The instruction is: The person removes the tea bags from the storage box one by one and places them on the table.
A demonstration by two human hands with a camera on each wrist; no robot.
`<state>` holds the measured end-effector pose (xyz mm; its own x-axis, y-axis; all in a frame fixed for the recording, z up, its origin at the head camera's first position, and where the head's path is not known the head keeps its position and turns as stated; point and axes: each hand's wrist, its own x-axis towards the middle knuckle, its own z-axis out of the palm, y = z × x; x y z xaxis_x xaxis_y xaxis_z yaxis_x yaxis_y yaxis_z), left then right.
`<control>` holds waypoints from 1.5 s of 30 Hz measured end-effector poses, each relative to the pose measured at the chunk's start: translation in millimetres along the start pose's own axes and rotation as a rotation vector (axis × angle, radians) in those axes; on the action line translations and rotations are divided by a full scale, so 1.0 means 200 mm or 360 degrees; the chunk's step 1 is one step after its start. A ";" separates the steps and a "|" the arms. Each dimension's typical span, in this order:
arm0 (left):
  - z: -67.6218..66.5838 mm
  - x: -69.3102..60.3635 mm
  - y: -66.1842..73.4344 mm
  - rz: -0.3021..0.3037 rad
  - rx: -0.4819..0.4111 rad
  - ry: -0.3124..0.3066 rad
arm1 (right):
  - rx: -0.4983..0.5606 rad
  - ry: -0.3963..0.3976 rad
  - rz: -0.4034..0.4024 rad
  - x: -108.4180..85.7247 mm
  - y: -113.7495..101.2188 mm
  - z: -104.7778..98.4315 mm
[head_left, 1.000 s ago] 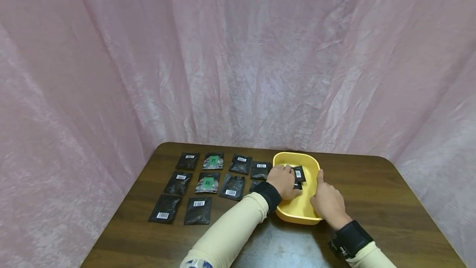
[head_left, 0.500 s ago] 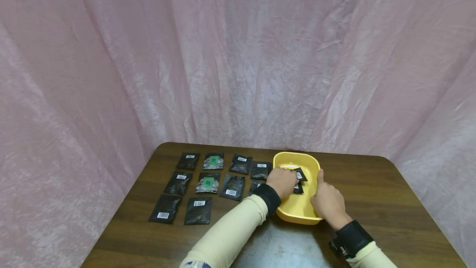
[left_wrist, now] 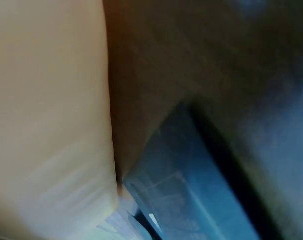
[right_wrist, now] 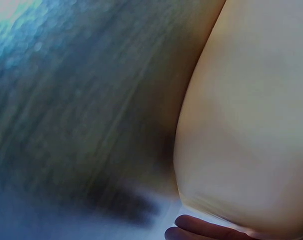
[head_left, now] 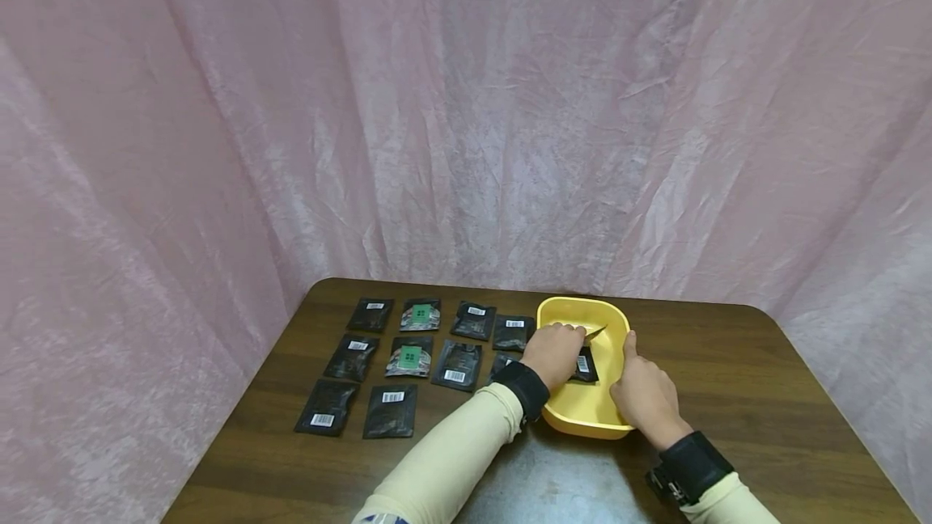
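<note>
My left hand [head_left: 557,352] reaches over the left side of a yellow plastic tub [head_left: 582,420]. Its fingertips pinch a small black packet [head_left: 595,333], which stands tilted inside with only a corner showing. Another black packet [head_left: 585,365] with a white barcode label lies in the tub beside that hand. On the tub's right wall, my right hand [head_left: 646,395] grips the rim, with the index finger pointing forward along it. Both wrist views are mostly filled by the hand and wrist; a dark bluish packet [left_wrist: 186,185] shows in the left one, two fingertips [right_wrist: 191,227] in the right.
Several flat black packets [head_left: 389,411] lie in rough rows on the left of the wooden table [head_left: 750,378]. Two have green labels, such as the green-labelled packet [head_left: 409,357]. One packet [head_left: 501,364] is partly hidden by my left wrist. A pink curtain [head_left: 466,120] hangs behind.
My left hand's fingers have curled in and lifted one packet to a tilt inside the tub. The right hand keeps its hold on the rim; the packets on the table have not moved.
</note>
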<state>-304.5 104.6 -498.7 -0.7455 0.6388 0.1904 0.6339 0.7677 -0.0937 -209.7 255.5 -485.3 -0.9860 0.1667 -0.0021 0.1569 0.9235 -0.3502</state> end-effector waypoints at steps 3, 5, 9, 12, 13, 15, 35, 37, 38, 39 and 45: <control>0.00 0.00 -0.01 -0.0043 -0.0120 0.0119 | -0.0013 0.0016 -0.0009 0.00 0.00 0.00; 0.00 -0.01 -0.01 -0.0063 -0.0190 0.0209 | -0.0019 0.0025 -0.0013 0.01 0.00 0.00; 0.00 -0.01 -0.02 -0.0062 -0.0268 0.0304 | -0.0017 0.0028 -0.0013 0.01 0.01 0.00; -0.01 -0.03 -0.03 -0.0047 -0.0302 0.0308 | -0.0013 0.0029 -0.0013 0.01 0.01 0.01; -0.01 -0.03 -0.03 -0.0044 -0.0311 0.0307 | -0.0011 0.0029 -0.0013 0.01 0.01 0.01; -0.02 -0.04 -0.03 -0.0046 -0.0335 0.0325 | -0.0007 0.0028 -0.0013 0.01 0.01 0.01; -0.02 -0.06 -0.04 -0.0051 -0.0264 0.0819 | 0.0000 0.0000 0.0011 0.02 0.01 0.01; -0.02 -0.07 -0.04 -0.0045 -0.0289 0.0861 | -0.0002 -0.0007 0.0016 0.02 0.01 0.01; -0.02 -0.07 -0.04 -0.0042 -0.0303 0.0879 | -0.0005 -0.0010 0.0019 0.02 0.01 0.01; -0.02 -0.08 -0.04 -0.0040 -0.0319 0.0900 | -0.0005 -0.0012 0.0021 0.01 0.01 0.01; -0.04 -0.13 -0.06 -0.0087 -0.0486 0.1031 | -0.0031 0.0005 0.0023 0.01 0.00 0.00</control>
<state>-291.2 77.4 -495.0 -0.5658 0.3686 0.7376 0.6990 0.6888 0.1921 -211.9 256.2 -485.9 -0.9834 0.1813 -0.0040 0.1723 0.9275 -0.3319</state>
